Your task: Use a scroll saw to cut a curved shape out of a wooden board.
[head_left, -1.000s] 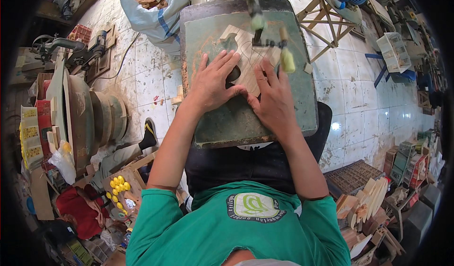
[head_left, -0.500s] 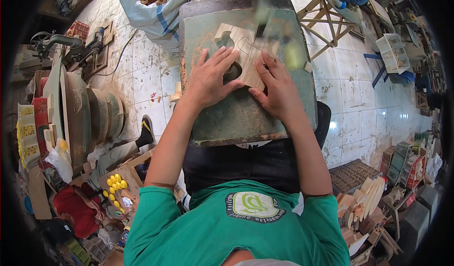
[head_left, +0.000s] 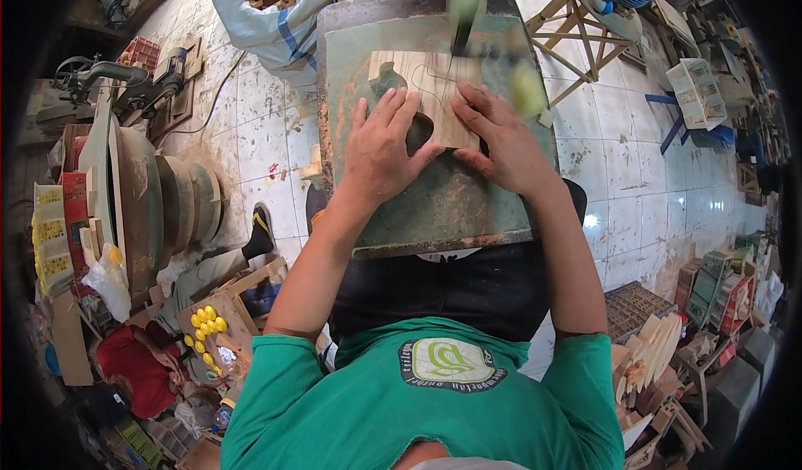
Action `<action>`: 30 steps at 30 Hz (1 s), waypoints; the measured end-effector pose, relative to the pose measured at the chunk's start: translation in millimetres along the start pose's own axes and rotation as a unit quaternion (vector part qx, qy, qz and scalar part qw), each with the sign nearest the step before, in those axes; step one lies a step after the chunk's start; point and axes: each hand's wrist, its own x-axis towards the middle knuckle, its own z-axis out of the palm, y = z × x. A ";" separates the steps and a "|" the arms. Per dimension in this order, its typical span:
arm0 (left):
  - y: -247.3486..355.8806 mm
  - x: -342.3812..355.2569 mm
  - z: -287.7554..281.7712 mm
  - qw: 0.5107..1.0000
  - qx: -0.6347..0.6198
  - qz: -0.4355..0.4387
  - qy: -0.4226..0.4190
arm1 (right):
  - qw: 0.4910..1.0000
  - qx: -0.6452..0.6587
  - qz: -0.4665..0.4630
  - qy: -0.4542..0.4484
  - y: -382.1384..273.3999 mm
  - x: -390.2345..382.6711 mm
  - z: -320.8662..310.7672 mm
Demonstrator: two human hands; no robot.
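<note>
Wood bd [head_left: 441,86] w/ curved line lies on green tbl [head_left: 439,211], 12 o'clock of me. My L hand [head_left: 380,154], fingers a bit apart, rests at its 8 o'clock; R hand [head_left: 511,151], thumb apart, at 4. Badge [head_left: 452,365] on my shirt [head_left: 418,416], 6 o'clock of bd, has lettering round its rim.

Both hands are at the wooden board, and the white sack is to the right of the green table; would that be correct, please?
Not quite: the head view shows the white sack to the left of the green table. The left hand and right hand are indeed at the wooden board.
</note>
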 end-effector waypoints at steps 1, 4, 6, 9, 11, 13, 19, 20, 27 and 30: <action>2.2 -0.8 1.1 1.000 -0.003 -0.005 0.002 | 1.000 0.004 -0.001 0.000 1.9 0.6 -2.0; 9.1 -2.5 4.4 1.000 0.011 -0.019 0.019 | 1.000 0.013 -0.011 -0.023 6.4 3.7 -8.8; 11.7 -3.2 5.4 0.999 0.011 -0.022 0.022 | 0.999 0.015 -0.030 -0.026 7.9 5.5 -12.7; 13.7 -3.5 6.6 0.999 0.011 -0.026 0.028 | 0.999 0.024 -0.034 -0.033 8.6 8.7 -15.9; 14.3 -3.9 7.0 0.999 0.014 -0.028 0.030 | 0.998 0.032 -0.029 -0.043 8.8 9.9 -16.8; 14.8 -3.5 7.9 0.999 0.015 -0.031 0.032 | 0.998 0.036 -0.018 -0.055 10.2 10.4 -17.9; 20.5 -3.9 12.6 0.997 0.028 -0.048 0.048 | 0.997 0.036 -0.058 -0.041 18.2 14.8 -17.6; 22.1 -4.2 13.3 0.997 0.031 -0.047 0.050 | 0.996 0.047 -0.051 -0.053 19.4 14.8 -18.0; 31.2 -2.4 15.4 0.995 0.047 -0.066 0.063 | 0.994 0.047 -0.034 -0.088 26.2 20.3 -18.9; 33.2 -2.2 15.9 0.994 0.050 -0.073 0.059 | 0.994 0.040 -0.073 -0.065 29.4 20.7 -21.5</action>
